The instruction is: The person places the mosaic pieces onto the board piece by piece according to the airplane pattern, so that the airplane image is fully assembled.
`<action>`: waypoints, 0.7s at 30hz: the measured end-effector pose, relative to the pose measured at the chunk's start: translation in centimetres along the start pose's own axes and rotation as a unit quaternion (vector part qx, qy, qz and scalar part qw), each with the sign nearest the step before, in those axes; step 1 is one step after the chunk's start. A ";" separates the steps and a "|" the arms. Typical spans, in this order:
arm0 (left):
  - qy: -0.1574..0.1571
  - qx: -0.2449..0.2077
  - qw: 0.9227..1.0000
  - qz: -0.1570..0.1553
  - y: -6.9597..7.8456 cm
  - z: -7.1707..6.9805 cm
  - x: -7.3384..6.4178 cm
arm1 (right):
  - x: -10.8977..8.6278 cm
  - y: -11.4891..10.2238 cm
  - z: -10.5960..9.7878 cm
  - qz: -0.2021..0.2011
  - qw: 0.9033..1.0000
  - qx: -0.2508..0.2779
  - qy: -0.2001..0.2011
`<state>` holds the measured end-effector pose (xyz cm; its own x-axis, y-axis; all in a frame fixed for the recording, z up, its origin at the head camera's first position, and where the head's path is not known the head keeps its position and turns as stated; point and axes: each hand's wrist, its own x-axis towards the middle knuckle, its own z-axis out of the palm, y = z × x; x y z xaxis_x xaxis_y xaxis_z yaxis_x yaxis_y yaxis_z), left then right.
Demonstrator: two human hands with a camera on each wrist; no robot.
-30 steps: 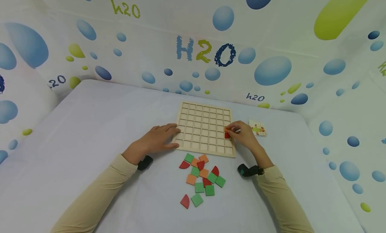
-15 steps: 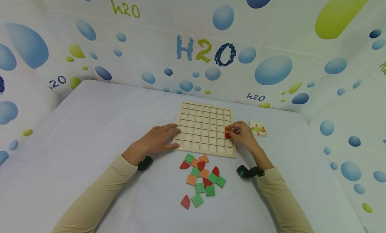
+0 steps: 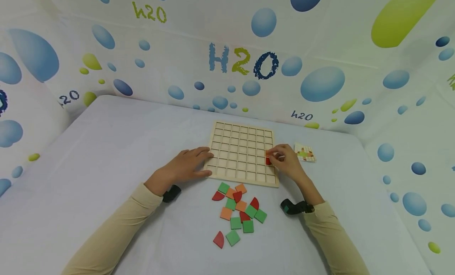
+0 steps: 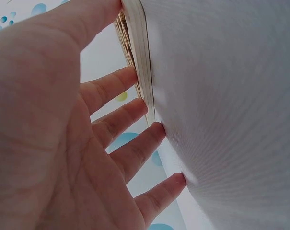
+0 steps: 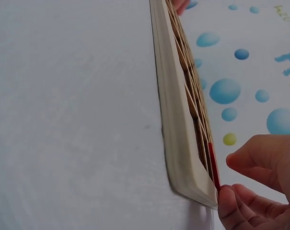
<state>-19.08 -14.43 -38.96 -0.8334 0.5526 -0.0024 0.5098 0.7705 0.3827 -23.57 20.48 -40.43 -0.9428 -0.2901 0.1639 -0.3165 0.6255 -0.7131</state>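
Observation:
In the head view, a wooden grid board (image 3: 232,153) lies on the table. My left hand (image 3: 186,164) rests at its left edge with fingers spread; in the left wrist view the thumb and fingertips (image 4: 128,75) meet the board's side. My right hand (image 3: 286,160) is at the right edge, index finger and thumb over a red piece (image 3: 268,161) and an orange tile (image 3: 267,153) in the grid. Up close, the red piece (image 5: 213,165) is in a cell at the rim, a fingertip (image 5: 226,196) right at it, and a gap separates thumb and index finger.
Loose pieces lie in front of the board: green squares (image 3: 235,223), orange squares (image 3: 226,213) and red quarter circles (image 3: 219,239). A card (image 3: 305,152) with a printed pattern lies right of the board. A printed curtain (image 3: 177,49) stands behind the table.
The right fingers have shifted slightly over the red and orange pieces at the board's right edge. The left hand and loose pieces have not moved.

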 end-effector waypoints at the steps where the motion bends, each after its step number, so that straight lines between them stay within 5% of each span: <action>1: 0.000 0.001 1.000 0.000 0.0 0.0 0.0 | -0.1 0.0 0.0 0.002 1.000 0.002 0.001; 14: -0.006 0.003 1.000 -0.008 0.2 -0.1 0.2 | -0.9 -0.3 -0.3 0.000 0.999 0.045 0.008; 21: -0.008 0.005 1.000 -0.008 0.2 -0.1 0.3 | -1.4 -0.8 -0.3 -0.016 0.998 0.049 -0.040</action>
<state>-19.27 -14.17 -38.77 -0.8383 0.5447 -0.0232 0.4984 0.7829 0.3725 -22.00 20.59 -39.85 -0.9198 -0.3680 0.1362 -0.3312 0.5421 -0.7723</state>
